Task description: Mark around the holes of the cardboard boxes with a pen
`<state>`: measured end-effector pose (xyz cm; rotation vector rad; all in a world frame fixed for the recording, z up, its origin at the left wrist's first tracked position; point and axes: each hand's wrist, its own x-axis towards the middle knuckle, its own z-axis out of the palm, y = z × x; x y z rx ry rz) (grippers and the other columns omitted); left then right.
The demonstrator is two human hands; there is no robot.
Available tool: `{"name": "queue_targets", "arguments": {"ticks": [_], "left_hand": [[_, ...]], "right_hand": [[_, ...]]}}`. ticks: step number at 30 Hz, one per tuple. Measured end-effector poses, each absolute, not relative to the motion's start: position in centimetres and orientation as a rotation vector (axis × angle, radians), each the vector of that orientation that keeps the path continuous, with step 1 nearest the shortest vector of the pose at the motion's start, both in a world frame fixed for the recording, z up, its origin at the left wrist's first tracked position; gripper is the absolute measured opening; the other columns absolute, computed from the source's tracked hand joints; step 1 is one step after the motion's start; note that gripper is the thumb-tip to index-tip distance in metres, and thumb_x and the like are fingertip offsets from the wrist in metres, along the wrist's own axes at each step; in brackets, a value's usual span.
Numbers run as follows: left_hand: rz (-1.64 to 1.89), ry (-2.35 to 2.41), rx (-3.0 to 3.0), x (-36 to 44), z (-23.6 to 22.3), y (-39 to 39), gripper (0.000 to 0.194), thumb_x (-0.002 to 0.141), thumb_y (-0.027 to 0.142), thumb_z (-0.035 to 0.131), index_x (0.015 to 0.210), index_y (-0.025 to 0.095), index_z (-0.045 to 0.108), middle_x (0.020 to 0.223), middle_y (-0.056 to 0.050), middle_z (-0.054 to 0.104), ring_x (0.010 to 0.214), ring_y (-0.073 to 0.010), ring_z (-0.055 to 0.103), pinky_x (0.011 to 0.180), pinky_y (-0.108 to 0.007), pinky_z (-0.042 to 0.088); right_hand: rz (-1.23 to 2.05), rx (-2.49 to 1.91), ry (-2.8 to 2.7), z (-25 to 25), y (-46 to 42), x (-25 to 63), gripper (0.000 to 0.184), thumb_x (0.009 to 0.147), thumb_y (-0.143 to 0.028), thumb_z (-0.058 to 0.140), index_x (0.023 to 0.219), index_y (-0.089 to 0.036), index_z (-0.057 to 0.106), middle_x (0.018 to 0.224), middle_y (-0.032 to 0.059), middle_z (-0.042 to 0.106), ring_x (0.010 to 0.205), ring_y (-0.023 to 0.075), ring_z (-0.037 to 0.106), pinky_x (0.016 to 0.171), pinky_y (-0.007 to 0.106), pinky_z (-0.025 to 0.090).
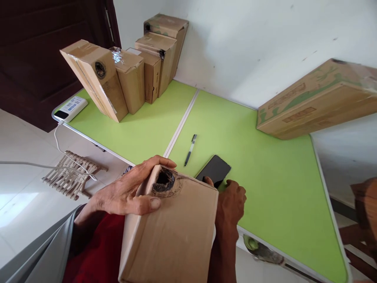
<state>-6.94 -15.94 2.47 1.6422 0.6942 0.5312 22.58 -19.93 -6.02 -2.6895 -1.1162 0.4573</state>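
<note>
A brown cardboard box [173, 236] with a dark torn hole in its top end is held upright against my lap at the green table's near edge. My left hand [126, 192] wraps over the box's upper left corner, thumb across its front face. My right hand [231, 200] grips the box's right side with fingers curled, knuckles close to a black phone [214, 169] lying on the table. A black pen [190, 149] lies just beyond the phone.
Several brown boxes [129, 74] lean in a row at the far left of the green table [265, 165]. A large flat carton [318, 100] rests at the right against the wall. A white power bank [70, 109] with a cable sits at the left corner.
</note>
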Motion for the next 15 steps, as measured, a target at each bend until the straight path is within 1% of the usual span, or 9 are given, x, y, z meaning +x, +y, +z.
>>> {"name": "queue_targets", "arguments": {"ticks": [3,6,8,10,15], "left_hand": [[0.539,0.702,1.644,-6.9,2.5,-16.2,0.077,0.096,0.059,0.073,0.161,0.027,0.049,0.155,-0.013,0.061,0.135,-0.0383,0.062,0.112,-0.051,0.051],[0.536,0.726,1.589,-7.1,2.6,-16.4,0.078,0.096,0.061,0.073,0.161,0.026,0.049,0.15,-0.013,0.064,0.132,-0.038,0.063,0.111,-0.051,0.051],[0.534,0.732,1.548,-7.2,2.6,-16.3,0.08,0.095,0.063,0.073,0.161,0.025,0.049,0.145,-0.014,0.066,0.128,-0.0381,0.064,0.108,-0.051,0.051],[0.537,0.727,1.535,-7.3,2.5,-16.2,0.082,0.094,0.065,0.073,0.16,0.024,0.05,0.145,-0.014,0.066,0.127,-0.0386,0.063,0.107,-0.05,0.051],[0.512,0.742,1.502,-7.5,2.2,-16.1,0.084,0.093,0.069,0.072,0.162,0.027,0.048,0.144,-0.013,0.067,0.126,-0.0385,0.062,0.105,-0.05,0.051]], "right_hand": [[0.465,-2.736,-1.144,-5.8,-19.7,22.3,0.085,0.096,-0.062,0.068,0.15,0.003,0.057,0.148,0.0373,0.058,0.142,0.0539,0.053,0.104,0.062,0.055],[0.443,-2.79,-1.135,-5.9,-19.8,22.3,0.089,0.096,-0.069,0.067,0.146,0.005,0.058,0.145,0.0402,0.056,0.14,0.0577,0.051,0.105,0.069,0.053],[0.431,-2.818,-1.112,-6.1,-20.0,22.5,0.089,0.099,-0.072,0.062,0.143,0.006,0.059,0.144,0.041,0.055,0.139,0.0579,0.051,0.104,0.07,0.054],[0.426,-2.83,-1.097,-6.5,-20.4,22.9,0.088,0.101,-0.074,0.057,0.142,0.003,0.06,0.144,0.0401,0.055,0.138,0.0569,0.051,0.103,0.07,0.054],[0.389,-2.811,-1.112,-7.5,-21.0,23.2,0.085,0.104,-0.075,0.048,0.147,-0.004,0.061,0.151,0.0357,0.052,0.139,0.0536,0.049,0.108,0.072,0.049]]}}
